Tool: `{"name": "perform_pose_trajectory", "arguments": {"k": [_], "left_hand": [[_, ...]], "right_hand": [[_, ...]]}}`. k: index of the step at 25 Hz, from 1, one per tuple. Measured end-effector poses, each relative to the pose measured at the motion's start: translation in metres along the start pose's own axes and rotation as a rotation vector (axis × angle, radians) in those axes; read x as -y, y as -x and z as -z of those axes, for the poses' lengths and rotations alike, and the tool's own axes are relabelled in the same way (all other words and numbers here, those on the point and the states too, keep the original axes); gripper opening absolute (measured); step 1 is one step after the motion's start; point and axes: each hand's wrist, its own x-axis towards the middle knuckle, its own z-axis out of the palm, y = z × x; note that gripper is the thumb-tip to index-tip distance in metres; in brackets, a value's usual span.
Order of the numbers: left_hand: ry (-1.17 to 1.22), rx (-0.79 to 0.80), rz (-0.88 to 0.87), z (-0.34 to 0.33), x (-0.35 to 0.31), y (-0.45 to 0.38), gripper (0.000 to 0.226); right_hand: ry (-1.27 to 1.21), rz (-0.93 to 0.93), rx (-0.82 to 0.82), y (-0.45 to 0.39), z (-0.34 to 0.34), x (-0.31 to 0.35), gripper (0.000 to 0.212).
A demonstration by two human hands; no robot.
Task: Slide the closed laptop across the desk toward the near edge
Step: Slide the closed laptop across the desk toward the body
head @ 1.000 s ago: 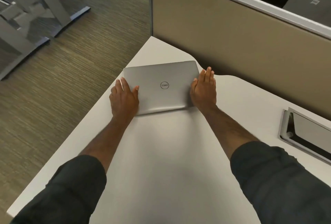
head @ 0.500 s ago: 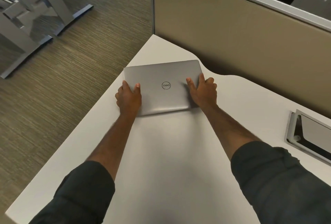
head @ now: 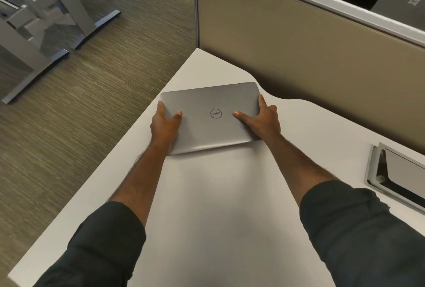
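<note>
The closed laptop (head: 211,116) lies flat at the far left corner of the white desk (head: 220,206), its left edge close to the desk's rim, with bare desktop between it and the near edge. Its long axis runs left to right, logo upside down. The left hand (head: 166,124) and right hand (head: 261,119) clamp its sides, thumbs on the lid. A tan partition (head: 310,57) stands behind; carpet (head: 92,93) lies left.

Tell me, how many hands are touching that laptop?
2. The left hand grips the left side of the laptop; the right hand grips its right side. Both thumbs lie on the lid.
</note>
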Motion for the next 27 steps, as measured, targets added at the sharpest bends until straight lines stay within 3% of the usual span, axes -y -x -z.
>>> {"name": "perform_pose_trajectory", "arguments": {"k": [8,27], "left_hand": [[-0.222,0.011,-0.157,0.003,0.008,0.023,0.087],[-0.252,0.123,-0.228,0.034,0.045,0.173,0.088]], "right_hand": [[-0.086,0.038,-0.053,0.030,0.008,-0.008,0.124],[-0.109,-0.002,-0.119,0.189,0.049,-0.075,0.123]]}}
